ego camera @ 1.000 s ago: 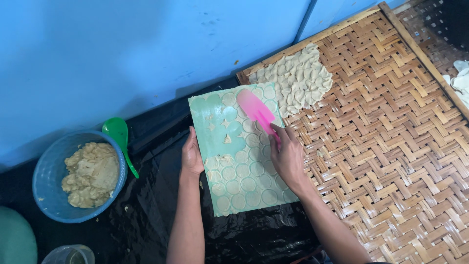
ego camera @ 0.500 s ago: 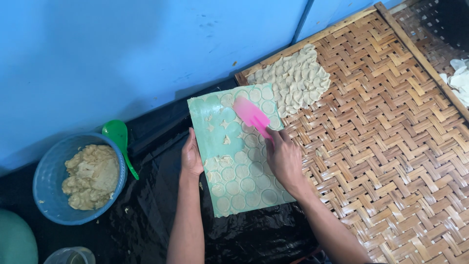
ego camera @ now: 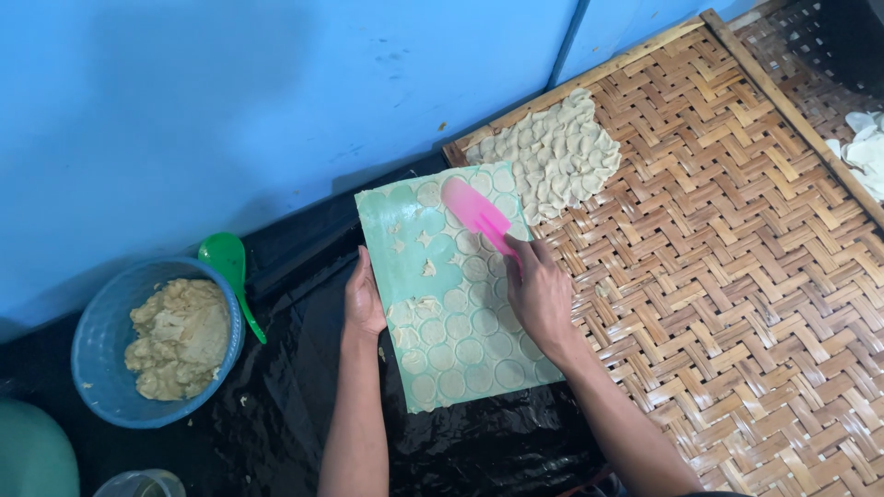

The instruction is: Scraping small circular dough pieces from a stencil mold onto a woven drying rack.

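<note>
The right hand point(ego camera: 541, 293) grips a pink scraper point(ego camera: 476, 214) on the green board point(ego camera: 398, 241) of dough rounds point(ego camera: 465, 354), the left hand point(ego camera: 363, 299) pressing flat on the board's edge; too steep a blade could tear rounds.

Right hand point(ego camera: 541, 293) grips the pink scraper point(ego camera: 476, 214) on the green mat point(ego camera: 405, 248) of dough discs point(ego camera: 465, 345), left hand point(ego camera: 363, 299) pins its edge, blue bowl point(ego camera: 97, 340) sits well apart
</note>
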